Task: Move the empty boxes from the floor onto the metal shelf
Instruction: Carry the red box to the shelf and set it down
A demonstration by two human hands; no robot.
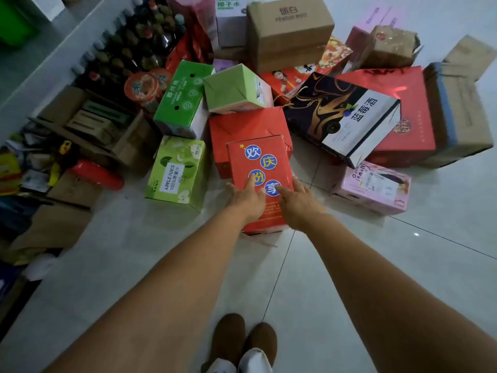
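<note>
- The person stands over a heap of boxes on the pale tiled floor [349, 265], brown shoes [242, 343] together at 6 o'clock.
- A small red box [258, 162] with four blue round labels sits on the floor at 12 o'clock from the shoes, tipped so its printed face looks up.
- The left hand [248, 199] lies on that face near its 7 o'clock corner, fingers straight and flat on the card, not curled round anything.
- The right hand [297, 203] rests at the box's 4 o'clock edge, fingers stretched out, one fingertip touching the lowest blue label; it grips nothing.
- A bigger red box [242, 127] sits just behind, at 12 o'clock, touching the small one.
- A green apple juice box [176, 172] stands at 9 o'clock, just beside it.
- A pink box [372, 188] lies at 3 o'clock, apart from it.
- A dark box with gold swirls [338, 117] lies tilted at 1 o'clock, across a flat red box [408, 125].
- A brown cardboard box [287, 30] sits at the far side of the heap.
- Dark bottles [134, 41] stand packed in rows at 10 o'clock.
</note>
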